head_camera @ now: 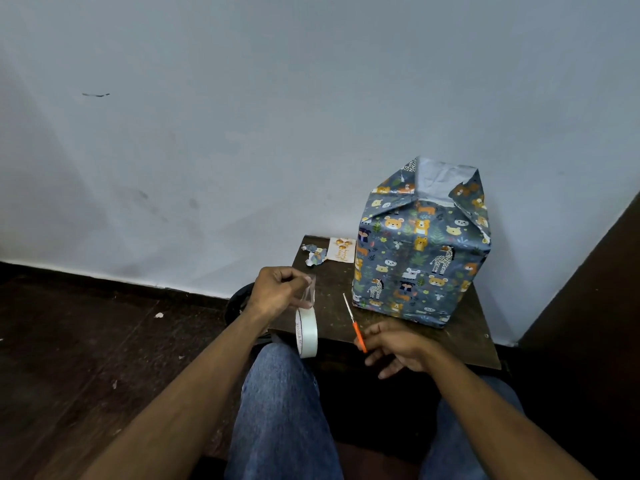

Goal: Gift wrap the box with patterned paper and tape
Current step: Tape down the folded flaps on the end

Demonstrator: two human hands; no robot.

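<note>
A box [420,258] wrapped in grey-blue paper with cartoon animals stands upright on a small dark table [474,327], its top flaps still loose and open. My left hand [280,289] pinches a pulled-out strip of clear tape [309,292], and the tape roll [306,333] hangs from that strip over my left knee. My right hand [394,348] grips the orange handle of a pair of scissors [353,322], whose blades point up and away toward the box.
A crumpled scrap of the patterned paper [317,255] and a small white card with gold dots [342,249] lie at the table's far left corner. A white wall stands right behind the table. Dark floor lies to the left, a dark panel at the right.
</note>
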